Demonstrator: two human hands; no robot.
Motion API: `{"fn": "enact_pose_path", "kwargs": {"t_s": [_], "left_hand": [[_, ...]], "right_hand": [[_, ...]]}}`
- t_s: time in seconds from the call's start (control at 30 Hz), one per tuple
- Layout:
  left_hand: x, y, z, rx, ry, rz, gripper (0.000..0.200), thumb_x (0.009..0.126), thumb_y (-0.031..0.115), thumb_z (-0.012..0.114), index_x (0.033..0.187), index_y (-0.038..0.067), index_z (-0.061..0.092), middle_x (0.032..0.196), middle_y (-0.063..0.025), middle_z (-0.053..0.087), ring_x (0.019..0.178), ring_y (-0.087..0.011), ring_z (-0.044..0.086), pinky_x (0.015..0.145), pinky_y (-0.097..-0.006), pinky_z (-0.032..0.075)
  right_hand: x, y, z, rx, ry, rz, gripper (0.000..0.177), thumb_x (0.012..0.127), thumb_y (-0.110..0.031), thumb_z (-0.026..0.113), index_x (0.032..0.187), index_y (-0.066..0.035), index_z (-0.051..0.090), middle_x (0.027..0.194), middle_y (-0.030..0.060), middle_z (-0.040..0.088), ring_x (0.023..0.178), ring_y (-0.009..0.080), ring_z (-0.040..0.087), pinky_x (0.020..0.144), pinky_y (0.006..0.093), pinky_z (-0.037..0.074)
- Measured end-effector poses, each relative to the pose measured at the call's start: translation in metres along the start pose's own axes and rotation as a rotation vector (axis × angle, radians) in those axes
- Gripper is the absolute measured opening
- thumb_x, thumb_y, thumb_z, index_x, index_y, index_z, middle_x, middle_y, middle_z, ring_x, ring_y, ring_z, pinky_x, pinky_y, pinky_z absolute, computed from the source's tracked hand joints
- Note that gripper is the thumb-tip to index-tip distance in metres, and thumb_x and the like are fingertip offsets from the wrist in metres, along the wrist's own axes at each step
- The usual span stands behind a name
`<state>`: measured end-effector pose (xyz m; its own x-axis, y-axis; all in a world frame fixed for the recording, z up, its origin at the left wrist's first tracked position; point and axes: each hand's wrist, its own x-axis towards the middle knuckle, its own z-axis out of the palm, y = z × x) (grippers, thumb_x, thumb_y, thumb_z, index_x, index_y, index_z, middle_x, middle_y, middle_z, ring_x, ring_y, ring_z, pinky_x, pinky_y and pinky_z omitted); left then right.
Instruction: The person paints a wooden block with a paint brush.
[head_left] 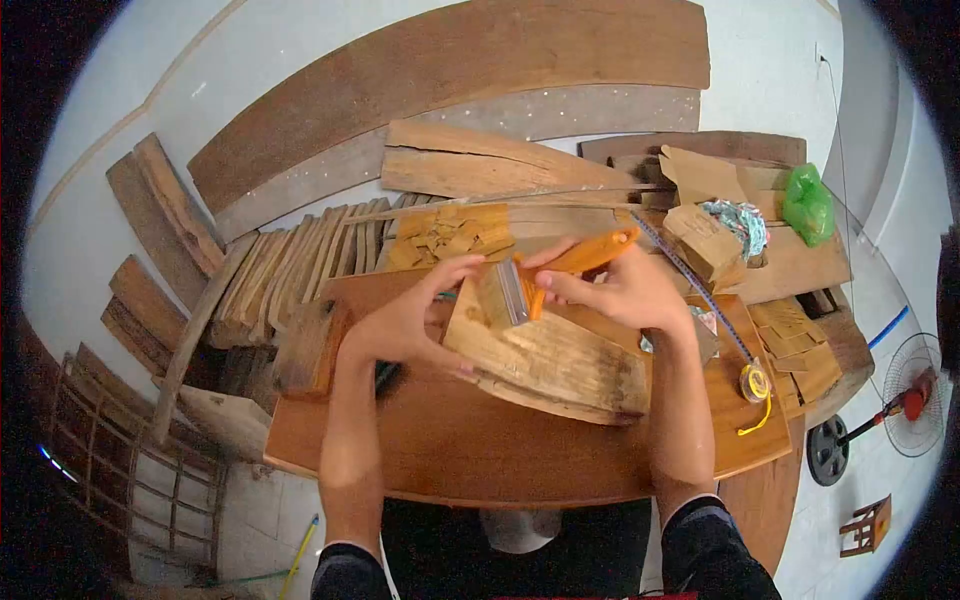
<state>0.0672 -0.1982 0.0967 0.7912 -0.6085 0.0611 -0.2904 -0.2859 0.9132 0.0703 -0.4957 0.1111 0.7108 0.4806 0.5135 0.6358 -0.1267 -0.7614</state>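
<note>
Bright, even daylight with soft shadows under the worktop [480, 450]; strong fisheye bending, black vignetted corners, slight softness toward the rim.

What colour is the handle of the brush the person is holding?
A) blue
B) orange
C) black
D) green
B: the right hand grips a brush whose handle is plainly orange, with its bristle end on the wood piece that the left hand holds.
</note>
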Motion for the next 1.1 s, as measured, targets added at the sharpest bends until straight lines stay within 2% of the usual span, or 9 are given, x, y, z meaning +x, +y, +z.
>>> {"fn": "enact_pose_path", "kwargs": {"t_s": [0.2, 0.3, 0.33, 0.47, 0.57, 0.73, 0.83, 1.0, 1.1], "left_hand": [[0.046, 0.008, -0.027, 0.179, -0.02, 0.125, 0.12, 0.048, 0.018, 0.102, 0.152, 0.012, 0.041, 0.155, -0.0067, 0.04, 0.147, -0.0237, 0.035, 0.114, -0.0422, 0.04], [0.036, -0.001, -0.036, 0.231, 0.025, 0.229, 0.115, 0.052, 0.025, 0.102, 0.15, 0.018, 0.043, 0.155, -0.0058, 0.041, 0.144, -0.0255, 0.039, 0.112, -0.0531, 0.041], [0.029, 0.006, -0.035, 0.285, 0.062, 0.218, 0.115, 0.05, 0.028, 0.103, 0.148, 0.015, 0.044, 0.153, -0.0079, 0.044, 0.143, -0.0256, 0.041, 0.11, -0.0497, 0.043], [0.007, 0.019, -0.03, 0.277, 0.138, 0.463, 0.098, 0.056, 0.02, 0.096, 0.139, 0.007, 0.044, 0.151, -0.0199, 0.045, 0.144, -0.0305, 0.04, 0.116, -0.0434, 0.036], [-0.008, 0.03, -0.034, 0.382, 0.181, 0.563, 0.076, 0.066, 0.012, 0.084, 0.132, 0.008, 0.045, 0.154, -0.0235, 0.042, 0.146, -0.0334, 0.038, 0.118, -0.0435, 0.031], [0.003, 0.013, -0.027, 0.25, 0.213, 0.618, 0.06, 0.072, 0.0, 0.064, 0.13, 0.009, 0.047, 0.159, -0.0246, 0.037, 0.149, -0.0343, 0.036, 0.12, -0.044, 0.027], [0.008, 0.012, -0.024, 0.179, 0.181, 0.701, 0.06, 0.072, -0.003, 0.061, 0.129, 0.009, 0.047, 0.161, -0.0263, 0.034, 0.15, -0.035, 0.034, 0.121, -0.044, 0.025], [-0.003, 0.025, -0.016, 0.142, 0.169, 0.642, 0.068, 0.076, -0.006, 0.066, 0.139, 0.007, 0.044, 0.162, -0.0249, 0.032, 0.149, -0.0329, 0.037, 0.122, -0.0434, 0.027], [-0.006, 0.026, -0.015, 0.097, 0.134, 0.602, 0.071, 0.082, 0.003, 0.076, 0.144, 0.004, 0.043, 0.158, -0.0251, 0.039, 0.148, -0.0317, 0.039, 0.122, -0.0421, 0.029]], "right_hand": [[0.002, 0.005, -0.009, -0.244, 0.283, 0.016, 0.023, 0.09, -0.015, 0.076, 0.11, -0.003, 0.077, 0.1, 0.0108, 0.078, 0.089, 0.0156, 0.072, 0.081, 0.031, 0.056], [-0.003, -0.009, -0.021, -0.269, -0.112, -0.088, 0.023, 0.09, -0.014, 0.076, 0.111, -0.004, 0.076, 0.1, 0.0119, 0.078, 0.089, 0.0155, 0.074, 0.081, 0.0295, 0.056], [-0.003, 0.006, -0.023, -0.078, -0.11, -0.125, 0.024, 0.09, -0.014, 0.077, 0.113, -0.005, 0.076, 0.101, 0.0113, 0.079, 0.09, 0.0145, 0.073, 0.08, 0.0283, 0.056], [0.006, 0.008, -0.012, -0.102, 0.273, 0.141, 0.027, 0.086, -0.012, 0.08, 0.111, -0.002, 0.077, 0.097, 0.0122, 0.078, 0.089, 0.021, 0.075, 0.082, 0.0313, 0.057], [0.004, 0.001, -0.017, -0.061, -0.149, -0.205, 0.026, 0.087, -0.011, 0.078, 0.111, 0.001, 0.076, 0.1, 0.0111, 0.078, 0.091, 0.0156, 0.073, 0.081, 0.0312, 0.057], [0.002, 0.009, -0.007, -0.076, 0.403, -0.017, 0.026, 0.096, -0.019, 0.071, 0.115, -0.001, 0.074, 0.095, 0.0089, 0.076, 0.077, 0.0162, 0.071, 0.066, 0.0265, 0.054], [0.004, 0.011, -0.007, 0.281, 0.474, 0.014, 0.032, 0.099, -0.022, 0.067, 0.118, 0.002, 0.071, 0.094, 0.0132, 0.075, 0.078, 0.0177, 0.071, 0.063, 0.0271, 0.053], [-0.007, 0.032, -0.034, 0.278, 0.243, 0.072, 0.025, 0.097, -0.021, 0.066, 0.1, 0.004, 0.069, 0.08, 0.0116, 0.071, 0.068, 0.0178, 0.067, 0.056, 0.0288, 0.049], [-0.009, 0.02, -0.035, 0.265, 0.381, 0.043, 0.028, 0.096, -0.022, 0.068, 0.102, 0.005, 0.07, 0.079, 0.0117, 0.071, 0.068, 0.0186, 0.068, 0.056, 0.0285, 0.049]]}}
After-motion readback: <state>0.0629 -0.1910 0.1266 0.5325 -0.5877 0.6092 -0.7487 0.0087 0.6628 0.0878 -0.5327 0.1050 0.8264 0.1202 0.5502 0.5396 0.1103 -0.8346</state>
